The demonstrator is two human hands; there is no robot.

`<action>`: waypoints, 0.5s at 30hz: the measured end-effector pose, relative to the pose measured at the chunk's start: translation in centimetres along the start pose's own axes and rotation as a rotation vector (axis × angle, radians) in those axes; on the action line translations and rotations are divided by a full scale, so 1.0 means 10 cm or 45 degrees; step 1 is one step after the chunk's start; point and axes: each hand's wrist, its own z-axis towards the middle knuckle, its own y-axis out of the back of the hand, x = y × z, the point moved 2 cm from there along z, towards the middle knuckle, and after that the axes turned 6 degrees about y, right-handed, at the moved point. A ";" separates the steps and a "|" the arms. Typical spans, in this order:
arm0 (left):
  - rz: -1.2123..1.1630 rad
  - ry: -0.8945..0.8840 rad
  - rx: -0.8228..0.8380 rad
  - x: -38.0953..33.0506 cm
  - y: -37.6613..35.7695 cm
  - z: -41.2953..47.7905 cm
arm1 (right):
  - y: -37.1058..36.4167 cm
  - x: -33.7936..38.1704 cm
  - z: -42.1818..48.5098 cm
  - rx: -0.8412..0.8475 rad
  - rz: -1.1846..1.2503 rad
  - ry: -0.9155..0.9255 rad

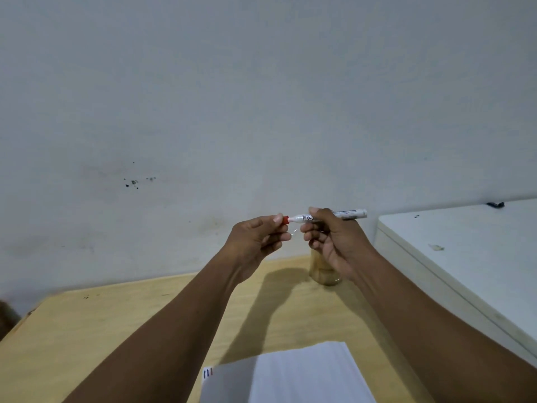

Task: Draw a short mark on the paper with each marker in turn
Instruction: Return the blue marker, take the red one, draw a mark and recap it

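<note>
I hold a white marker (299,218) level in the air above the table. My right hand (328,239) grips its barrel. My left hand (258,239) pinches the marker's red cap end (285,219) between thumb and fingers; whether the cap is on or coming off I cannot tell. Below, near me, lies the white paper (302,370). Three short marks (208,373) stand at its left edge, dark, blue and red. A clear glass jar (322,271) stands on the table behind my right hand, mostly hidden by it.
The wooden table (116,330) ends at a pale wall behind. A white cabinet top (465,251) rises along the right side, higher than the table. A dark object (5,318) shows at the far left edge.
</note>
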 end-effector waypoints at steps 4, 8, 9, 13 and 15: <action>-0.017 -0.017 -0.020 0.03 -0.04 0.09 | 0.03 -0.06 0.08 -0.055 0.088 -0.063; 0.116 -0.074 -0.042 0.05 -0.06 0.17 | 0.09 -0.14 0.16 -0.064 0.084 -0.088; 0.176 -0.094 -0.047 0.04 -0.07 0.19 | 0.10 -0.15 0.18 -0.050 0.057 -0.074; 0.293 -0.141 -0.076 0.00 -0.10 0.31 | 0.12 -0.11 0.27 -0.002 0.034 -0.031; 0.364 -0.157 -0.083 -0.02 -0.13 0.36 | 0.14 -0.07 0.32 0.023 -0.017 -0.056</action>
